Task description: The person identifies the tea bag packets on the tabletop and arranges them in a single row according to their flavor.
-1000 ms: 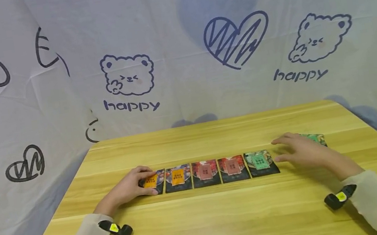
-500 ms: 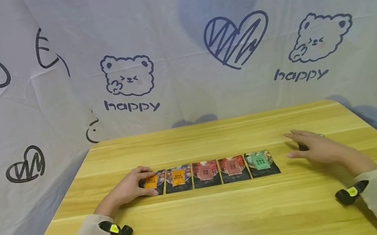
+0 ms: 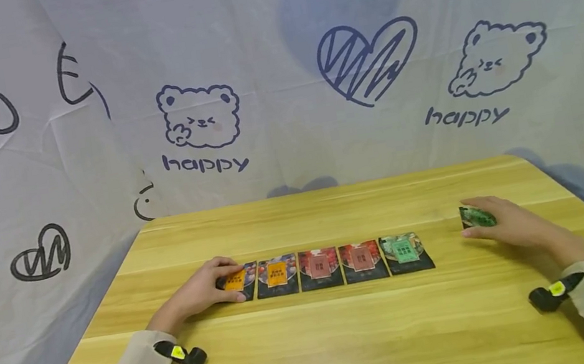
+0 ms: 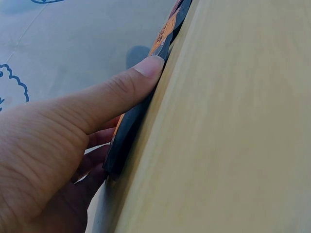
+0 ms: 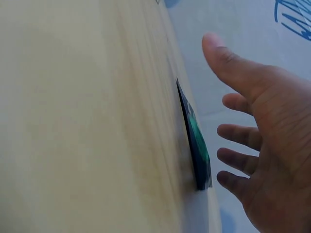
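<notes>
Flat sachets lie side by side in a row on the table. My left hand (image 3: 203, 288) holds the orange-labelled sachet (image 3: 248, 281) at the row's left end, thumb along its near edge and fingers at its far and left sides. To its right come another orange-labelled sachet (image 3: 276, 275), two red-labelled sachets (image 3: 319, 268) and a green-labelled sachet (image 3: 407, 253). Apart from the row, a green and black sachet (image 3: 475, 216) lies at the right. Around it my right hand (image 3: 510, 229) is spread; in the right wrist view, thumb and fingers stand apart from that sachet (image 5: 197, 141).
The wooden table (image 3: 327, 340) has its far edge against a white cloth backdrop (image 3: 275, 71) with drawn bears and hearts. A cloth side (image 3: 18, 204) stands at the left. Each wrist wears a small black camera (image 3: 189, 358).
My right hand has moved to the right, away from the row's end, uncovering part of the separate green and black sachet. My left hand and the row have stayed in place.
</notes>
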A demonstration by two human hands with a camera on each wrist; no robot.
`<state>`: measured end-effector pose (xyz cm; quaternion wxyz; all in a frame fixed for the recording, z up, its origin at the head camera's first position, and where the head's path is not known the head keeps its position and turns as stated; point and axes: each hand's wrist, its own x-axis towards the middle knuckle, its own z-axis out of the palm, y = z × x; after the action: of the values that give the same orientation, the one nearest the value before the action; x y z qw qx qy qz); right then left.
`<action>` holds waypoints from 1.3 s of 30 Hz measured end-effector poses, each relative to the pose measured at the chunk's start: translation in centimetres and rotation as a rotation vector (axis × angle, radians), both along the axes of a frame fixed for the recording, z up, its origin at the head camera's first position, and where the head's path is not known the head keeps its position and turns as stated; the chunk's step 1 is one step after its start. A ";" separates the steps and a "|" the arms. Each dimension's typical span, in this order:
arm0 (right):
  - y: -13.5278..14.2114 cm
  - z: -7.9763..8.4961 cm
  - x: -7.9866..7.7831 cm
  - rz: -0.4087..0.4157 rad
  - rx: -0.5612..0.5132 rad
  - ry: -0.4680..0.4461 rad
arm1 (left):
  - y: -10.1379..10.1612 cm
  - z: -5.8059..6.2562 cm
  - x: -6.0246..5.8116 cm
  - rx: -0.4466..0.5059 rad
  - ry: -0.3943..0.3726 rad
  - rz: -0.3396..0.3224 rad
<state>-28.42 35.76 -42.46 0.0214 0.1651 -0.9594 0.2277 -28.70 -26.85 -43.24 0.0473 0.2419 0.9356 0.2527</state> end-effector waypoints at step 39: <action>1.5 -0.7 -0.1 -0.055 0.053 -0.033 | 0.1 0.4 0.1 0.000 -0.022 0.002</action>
<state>-28.50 37.25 -43.14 0.0075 0.1356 -0.9695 0.2041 -28.56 -26.78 -42.86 0.0576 0.2380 0.9353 0.2556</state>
